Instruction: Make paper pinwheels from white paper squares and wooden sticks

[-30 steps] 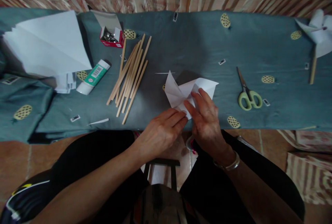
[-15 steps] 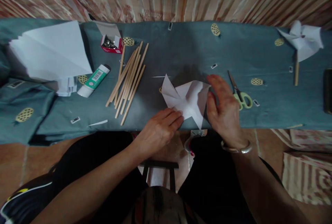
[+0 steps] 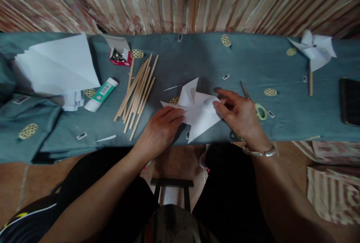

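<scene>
A white paper pinwheel [image 3: 201, 112] with cut and folded blades lies over the green cloth, close to the table's front edge. My left hand [image 3: 160, 128] grips its left side, thumb hidden and fingers pressed on the paper. On the opposite side my right hand [image 3: 239, 115] pinches a curved blade, with the thumb on top and the fingers behind. Partly covered by that hand is a pair of scissors [image 3: 261, 111] with light green handles. To the left of my left hand lies a bundle of wooden sticks [image 3: 139, 95].
A red box of metal pins [image 3: 120, 57], a green-and-white glue stick [image 3: 101, 95] and stacked white paper [image 3: 59, 63] lie at left. A pinwheel on a stick [image 3: 315, 48] is at far right, above a dark phone-like object [image 3: 350, 100]. A curtain [image 3: 180, 3] hangs behind.
The paper pinwheel has been turned, so its blades point differently. My left hand has moved slightly left, and my right hand has closed on a blade. The view has shifted a little.
</scene>
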`<state>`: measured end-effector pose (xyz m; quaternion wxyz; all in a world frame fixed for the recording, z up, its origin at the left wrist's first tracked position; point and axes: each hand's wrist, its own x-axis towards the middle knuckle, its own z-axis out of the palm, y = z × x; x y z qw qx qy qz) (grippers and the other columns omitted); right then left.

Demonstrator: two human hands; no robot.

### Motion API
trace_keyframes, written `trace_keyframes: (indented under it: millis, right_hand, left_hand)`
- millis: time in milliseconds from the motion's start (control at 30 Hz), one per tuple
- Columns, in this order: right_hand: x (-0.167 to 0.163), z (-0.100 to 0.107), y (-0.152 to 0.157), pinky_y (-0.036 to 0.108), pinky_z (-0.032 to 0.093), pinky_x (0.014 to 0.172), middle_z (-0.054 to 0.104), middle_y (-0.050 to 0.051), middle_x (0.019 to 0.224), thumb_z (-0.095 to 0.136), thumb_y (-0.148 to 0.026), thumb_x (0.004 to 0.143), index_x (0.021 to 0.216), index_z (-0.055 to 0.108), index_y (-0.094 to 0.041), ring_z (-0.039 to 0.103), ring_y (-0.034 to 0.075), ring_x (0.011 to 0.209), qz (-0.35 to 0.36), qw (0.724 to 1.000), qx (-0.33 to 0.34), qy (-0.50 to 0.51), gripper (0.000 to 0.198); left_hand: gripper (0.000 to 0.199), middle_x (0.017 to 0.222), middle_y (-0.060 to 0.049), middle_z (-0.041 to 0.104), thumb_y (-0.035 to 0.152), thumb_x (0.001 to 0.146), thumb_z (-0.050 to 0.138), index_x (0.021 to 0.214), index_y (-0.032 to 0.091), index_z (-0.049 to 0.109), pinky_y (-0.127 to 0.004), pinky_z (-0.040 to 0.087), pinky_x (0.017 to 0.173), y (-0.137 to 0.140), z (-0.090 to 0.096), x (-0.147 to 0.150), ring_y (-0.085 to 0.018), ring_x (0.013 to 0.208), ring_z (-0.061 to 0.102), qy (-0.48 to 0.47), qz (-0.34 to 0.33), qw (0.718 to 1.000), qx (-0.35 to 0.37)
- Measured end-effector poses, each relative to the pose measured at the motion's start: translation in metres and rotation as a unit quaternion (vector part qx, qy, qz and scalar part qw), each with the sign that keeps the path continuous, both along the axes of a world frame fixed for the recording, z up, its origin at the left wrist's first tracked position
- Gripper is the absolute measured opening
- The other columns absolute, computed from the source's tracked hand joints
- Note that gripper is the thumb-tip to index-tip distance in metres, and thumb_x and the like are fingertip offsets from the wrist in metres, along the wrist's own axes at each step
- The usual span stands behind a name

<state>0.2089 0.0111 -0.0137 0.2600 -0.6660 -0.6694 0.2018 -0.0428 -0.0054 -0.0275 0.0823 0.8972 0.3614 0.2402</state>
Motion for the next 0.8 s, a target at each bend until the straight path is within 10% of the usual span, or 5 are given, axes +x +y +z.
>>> trace_keyframes:
  millis: [300,533,800]
  right_hand:
    - [0.003,0.014,-0.027,0.028,0.042,0.046,0.072,0.002,0.064,0.063,-0.044,0.085,0.104,0.073,-0.018,0.059,0.015,0.046,0.023,0.993,-0.115,0.014,0.033]
    - [0.015,0.016,-0.031,0.036,0.056,0.067,0.077,0.006,0.09,0.064,-0.043,0.088,0.113,0.071,-0.021,0.07,0.021,0.071,-0.018,0.999,0.009,-0.026,0.034]
    - [-0.002,0.018,-0.032,0.05,0.049,0.103,0.07,0.009,0.124,0.05,-0.02,0.096,0.112,0.072,-0.022,0.062,0.028,0.118,0.108,0.988,0.109,-0.036,0.028]
  left_hand:
    - [0.029,0.127,-0.012,0.065,0.006,0.092,0.047,0.112,0.014,0.067,-0.042,0.053,0.094,0.02,-0.006,0.002,-0.025,0.114,0.059,-0.006,0.053,0.999,0.007]
    - [0.019,0.108,-0.01,0.07,0.025,0.093,0.061,0.108,0.013,0.065,-0.038,0.05,0.084,-0.008,0.005,0.024,-0.024,0.1,0.06,0.01,-0.036,0.999,0.017]
    - [0.012,0.095,-0.006,0.071,0.021,0.093,0.061,0.101,0.014,0.066,-0.034,0.048,0.072,-0.012,-0.001,0.032,-0.022,0.086,0.061,0.056,-0.038,0.998,0.016]
